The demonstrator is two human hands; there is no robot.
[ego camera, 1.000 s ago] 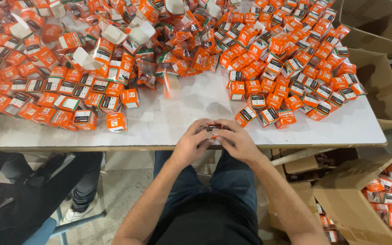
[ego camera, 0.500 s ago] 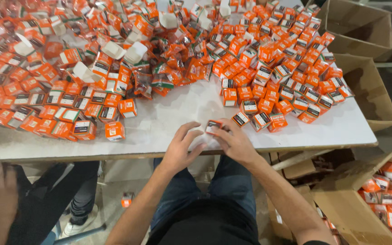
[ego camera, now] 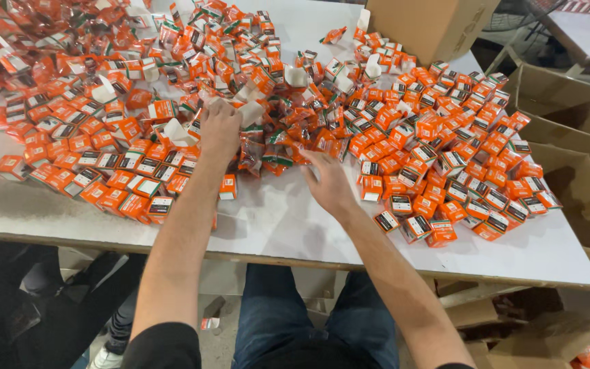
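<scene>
White worktable (ego camera: 288, 219) spans the view, most of its top covered w/ a dense spread of small orange cartons (ego camera: 438, 130): neat rows at right and lower left, loose heap toward center and upper left. Large brown cardboard box (ego camera: 431, 24) stands on the far right end of the table; open cardboard boxes (ego camera: 568, 109) sit off the right edge, approx. level w/ or below the tabletop, and one at bottom right holds more orange cartons. Mixed into the central heap: clear crinkled plastic pouches (ego camera: 268, 154) w/ orange contents, and several unfolded white-interior cartons (ego camera: 250, 113). Left hand (ego camera: 220, 130) reaches into the heap, knuckles up, fingers curled down over the pile beside an open white-flap carton; what it pinches, if anything, is hidden under the hand, so grip state can't be told. Right hand (ego camera: 329, 181) lies lower, near the table center, fingers spread and extended toward the pouches, fingertips at the heap's edge, nothing gripped. Person's dark trousers visible below the near table edge.
</scene>
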